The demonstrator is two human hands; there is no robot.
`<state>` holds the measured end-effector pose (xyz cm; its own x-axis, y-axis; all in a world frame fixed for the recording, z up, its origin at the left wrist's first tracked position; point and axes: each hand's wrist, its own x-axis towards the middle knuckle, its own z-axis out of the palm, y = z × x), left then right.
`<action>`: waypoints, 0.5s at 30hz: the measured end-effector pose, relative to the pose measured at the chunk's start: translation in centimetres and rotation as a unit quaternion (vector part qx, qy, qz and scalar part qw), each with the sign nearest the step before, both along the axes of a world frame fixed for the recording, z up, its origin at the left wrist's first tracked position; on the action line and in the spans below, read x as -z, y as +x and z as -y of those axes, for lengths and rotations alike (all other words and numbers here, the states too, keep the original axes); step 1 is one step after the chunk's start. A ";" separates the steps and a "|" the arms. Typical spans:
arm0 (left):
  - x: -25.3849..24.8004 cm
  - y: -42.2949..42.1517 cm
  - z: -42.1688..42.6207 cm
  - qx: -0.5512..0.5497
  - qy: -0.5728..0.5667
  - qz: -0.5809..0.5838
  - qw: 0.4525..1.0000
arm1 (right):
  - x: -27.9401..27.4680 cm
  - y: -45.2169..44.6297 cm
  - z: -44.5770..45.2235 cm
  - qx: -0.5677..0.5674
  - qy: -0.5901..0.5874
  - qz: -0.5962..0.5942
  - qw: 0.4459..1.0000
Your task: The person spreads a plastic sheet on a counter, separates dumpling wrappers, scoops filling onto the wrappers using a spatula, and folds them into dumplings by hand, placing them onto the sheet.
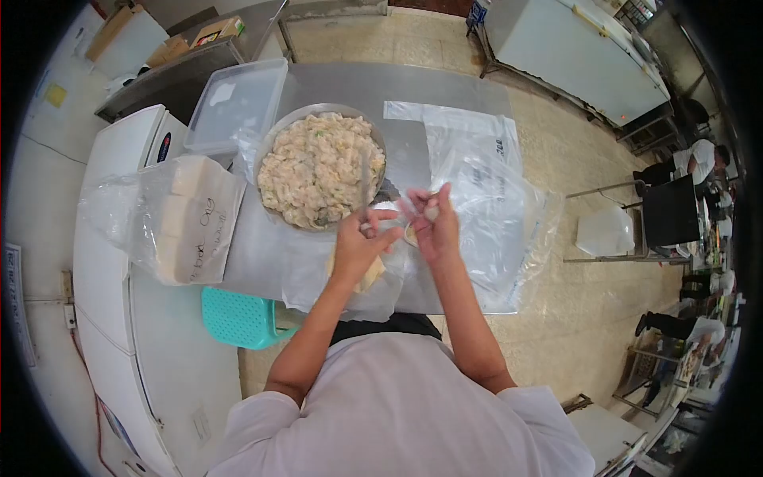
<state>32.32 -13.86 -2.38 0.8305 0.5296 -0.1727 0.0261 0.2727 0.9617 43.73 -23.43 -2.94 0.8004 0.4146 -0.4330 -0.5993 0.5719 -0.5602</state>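
Observation:
My left hand (359,242) is closed round a thin, flat, blade-like tool (366,176), which points up over the bowl's right side; its exact kind is unclear. In the curled fingers of my right hand (437,230) sits a small pale lump (431,212), perhaps a filled dumpling. Just left of that hand a round pale edge (411,234) shows, partly hidden. Yellowish thin wrappers (370,276) lie on plastic beneath my left wrist. Ahead stands a large metal bowl (266,208) heaped with a pale, chunky filling (318,167) flecked with green.
A bag of pale blocks with handwriting (191,219) sits at the table's left, near a clear plastic tub (238,103). Clear plastic sheeting (485,183) covers the right side. A turquoise stool (246,318) stands below the left edge. Other people (699,163) are far right.

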 end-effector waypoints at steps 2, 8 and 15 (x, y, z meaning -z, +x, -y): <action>0.2 -1.3 -1.4 -0.023 0.009 -0.007 1.000 | 1.7 3.7 2.8 -0.022 -0.097 0.055 0.993; 0.0 -5.6 -4.5 -0.083 0.057 -0.055 0.993 | 7.8 12.3 6.6 -0.234 -0.340 0.164 0.896; -0.2 -7.5 -4.0 -0.074 0.113 -0.117 0.984 | 11.2 15.5 5.7 -0.215 -0.516 0.643 0.524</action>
<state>24.84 -9.89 -2.19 0.6930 0.6884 -0.2142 0.2306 0.0699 0.9705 59.21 -29.09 -14.10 0.6346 0.7519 0.1785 0.7033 -0.4662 -0.5367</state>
